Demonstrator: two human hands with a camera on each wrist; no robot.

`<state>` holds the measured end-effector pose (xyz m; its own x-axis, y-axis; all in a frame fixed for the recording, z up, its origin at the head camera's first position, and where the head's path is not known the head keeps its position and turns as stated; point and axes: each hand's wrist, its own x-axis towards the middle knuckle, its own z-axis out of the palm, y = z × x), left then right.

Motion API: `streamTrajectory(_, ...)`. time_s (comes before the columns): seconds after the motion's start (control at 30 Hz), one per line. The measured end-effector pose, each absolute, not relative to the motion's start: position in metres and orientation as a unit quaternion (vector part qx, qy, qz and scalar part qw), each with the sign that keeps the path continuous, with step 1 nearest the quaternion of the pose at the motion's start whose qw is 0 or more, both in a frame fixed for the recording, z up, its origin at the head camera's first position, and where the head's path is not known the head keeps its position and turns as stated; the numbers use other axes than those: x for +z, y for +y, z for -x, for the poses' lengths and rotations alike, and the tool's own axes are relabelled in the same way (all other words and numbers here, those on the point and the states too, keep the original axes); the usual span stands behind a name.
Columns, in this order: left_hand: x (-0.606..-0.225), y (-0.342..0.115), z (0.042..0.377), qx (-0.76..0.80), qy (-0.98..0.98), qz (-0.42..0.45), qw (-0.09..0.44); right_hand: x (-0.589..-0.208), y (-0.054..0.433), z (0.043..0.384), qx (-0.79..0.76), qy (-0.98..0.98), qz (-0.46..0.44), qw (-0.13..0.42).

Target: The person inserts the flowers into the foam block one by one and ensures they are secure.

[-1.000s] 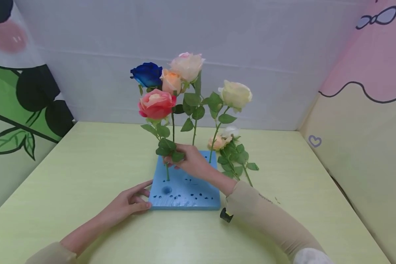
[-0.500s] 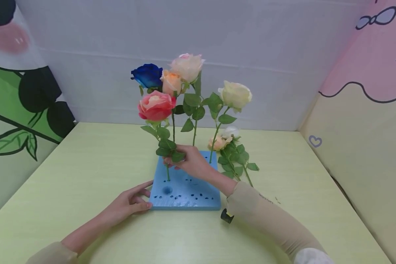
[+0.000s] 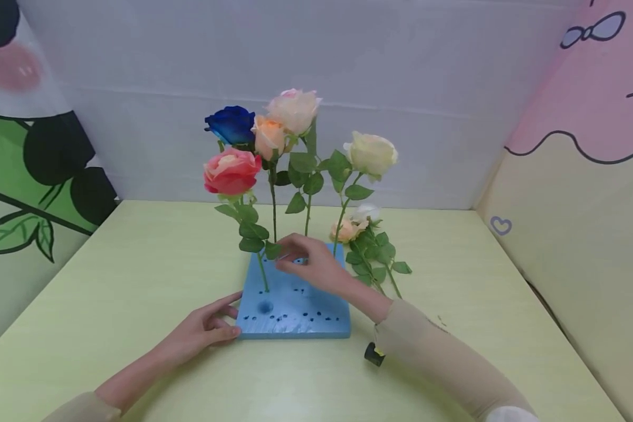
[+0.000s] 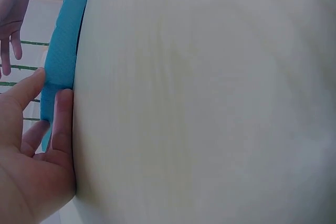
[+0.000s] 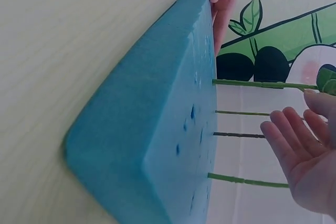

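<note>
A blue foam block [image 3: 316, 302] with several holes lies on the table. My left hand [image 3: 195, 329] holds its near left corner; in the left wrist view the thumb [image 4: 32, 85] and fingers meet the block's edge. A coral-pink rose [image 3: 233, 171] stands in the block's left side, its stem leaning left. Just right of that stem, my right hand [image 3: 316, 266] hovers over the block, fingers loosely bent and nothing held. In the right wrist view its fingers [image 5: 286, 135] are spread near the upright stems. Behind stand a blue rose [image 3: 231, 125], a peach rose [image 3: 269, 138] and a pale pink rose [image 3: 295, 111].
A cream rose [image 3: 371, 154] rises from the block's right side. Beyond the block's right edge, a peach rose [image 3: 348, 230] and a white rose [image 3: 366, 212] lie on the table [image 3: 163, 252]. A pale wall [image 3: 427, 70] closes off the back.
My right hand has let go of the coral-pink rose's stem and drawn slightly right. The rose now tilts a little more left. My left hand stays at the block's corner.
</note>
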<state>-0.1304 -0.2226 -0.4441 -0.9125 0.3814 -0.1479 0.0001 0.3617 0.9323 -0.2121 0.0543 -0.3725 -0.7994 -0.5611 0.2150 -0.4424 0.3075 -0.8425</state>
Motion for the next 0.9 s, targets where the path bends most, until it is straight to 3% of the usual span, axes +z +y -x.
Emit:
streamTrajectory(0.43,-0.443,-0.224,0.132,0.553,0.807,-0.12,0.169,-0.365,0.106,0.199,-0.512,0.807,0.294,0.007)
streamTrajectory(0.9,-0.445,-0.222,0.13,0.542,0.816,-0.116,0.165,-0.382,0.184,0.209,-0.457,0.857,0.228,-0.074)
